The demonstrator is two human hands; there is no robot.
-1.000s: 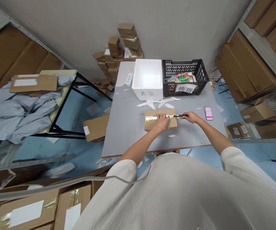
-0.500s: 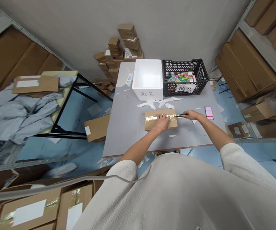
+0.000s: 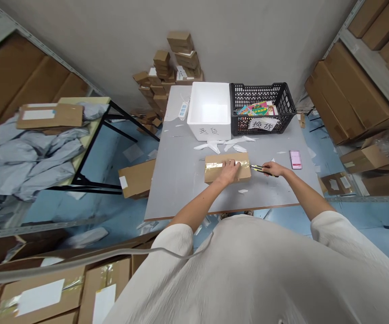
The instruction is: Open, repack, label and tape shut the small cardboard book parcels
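Note:
A small brown cardboard box lies on the grey table, a strip of clear tape along its top. My left hand rests on the box top, fingers spread over the tape and pressing on it. To the right of the box, my right hand is closed around a black-and-yellow box cutter. The cutter points left, its tip just off the box's right end. Whether the tape there is cut is too small to tell.
Behind the box stand a white bin and a black crate with colourful booklets. Paper scraps lie before them. A phone is at the right, a power strip at the left. The table's front edge is near me.
My right hand has drawn the box cutter to the right and slightly toward me, away from the box's end. My left hand stays on the box.

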